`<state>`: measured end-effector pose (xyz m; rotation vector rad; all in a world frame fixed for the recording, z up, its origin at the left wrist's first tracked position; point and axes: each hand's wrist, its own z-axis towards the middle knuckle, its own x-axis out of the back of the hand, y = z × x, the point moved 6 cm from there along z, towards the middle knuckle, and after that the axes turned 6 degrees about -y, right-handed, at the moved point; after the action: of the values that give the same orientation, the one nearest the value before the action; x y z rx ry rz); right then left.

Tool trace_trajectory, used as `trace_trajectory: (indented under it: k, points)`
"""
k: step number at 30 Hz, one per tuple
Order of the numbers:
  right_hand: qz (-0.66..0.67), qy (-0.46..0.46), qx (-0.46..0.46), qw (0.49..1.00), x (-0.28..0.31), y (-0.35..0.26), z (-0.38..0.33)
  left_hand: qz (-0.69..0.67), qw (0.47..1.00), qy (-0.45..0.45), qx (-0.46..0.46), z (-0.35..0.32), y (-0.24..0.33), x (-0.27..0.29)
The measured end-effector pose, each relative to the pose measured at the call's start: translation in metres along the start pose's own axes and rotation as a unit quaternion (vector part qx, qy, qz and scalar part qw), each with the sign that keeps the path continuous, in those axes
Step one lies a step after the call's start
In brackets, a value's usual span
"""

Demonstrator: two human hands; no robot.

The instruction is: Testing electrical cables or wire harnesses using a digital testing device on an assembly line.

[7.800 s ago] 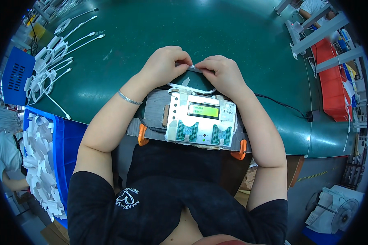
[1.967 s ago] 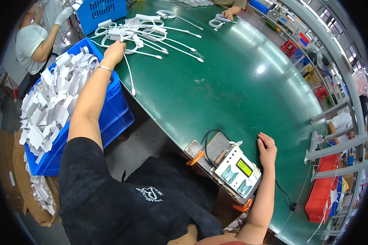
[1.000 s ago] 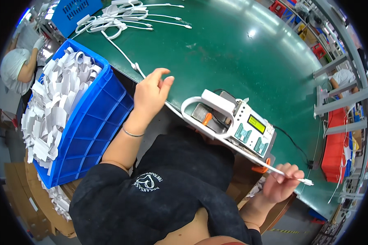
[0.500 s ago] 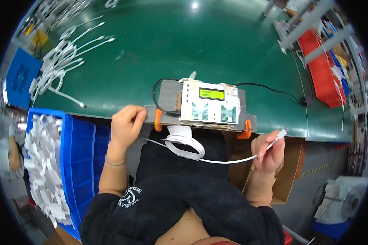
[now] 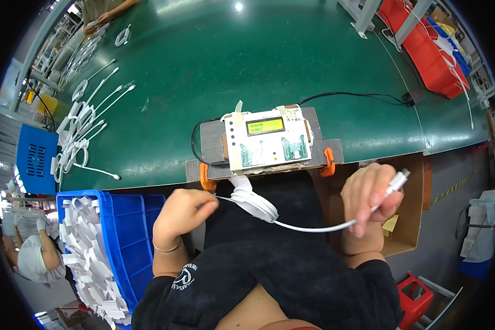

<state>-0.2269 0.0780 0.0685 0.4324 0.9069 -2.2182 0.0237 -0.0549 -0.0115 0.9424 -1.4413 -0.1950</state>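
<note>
White coiled cable (image 5: 253,202) just below the tester box (image 5: 268,144) at the green table (image 5: 214,66) edge, one end pinched in left hand (image 5: 182,212) fingers, plug end gripped by right hand (image 5: 371,199), blue bin (image 5: 129,236) further left.

A green worktop (image 5: 291,60) is seen, with more white cables (image 5: 82,126) laid out at its left end. A blue bin (image 5: 129,231) filled with white paper strips (image 5: 88,258) is set below the worktop's left edge, and red crates (image 5: 423,38) are placed at the far right. An open cardboard box (image 5: 410,214) is positioned low on the right.
</note>
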Motion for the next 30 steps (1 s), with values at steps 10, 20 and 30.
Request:
trace_trajectory:
  k: [10,20,30]
  points:
    - [0.093,-0.017,0.139,0.986,-0.012,-0.049,0.01,0.031,0.993,-0.087,-0.08,0.025,0.006,-0.077]
    - [-0.142,0.155,0.159,0.965,0.022,-0.085,-0.028,0.079,0.99,-0.079,0.084,-0.024,-0.034,-0.019]
    - [-0.267,0.25,-0.393,0.844,0.042,0.07,-0.064,-0.179,0.891,0.376,-0.179,-0.021,0.029,0.049]
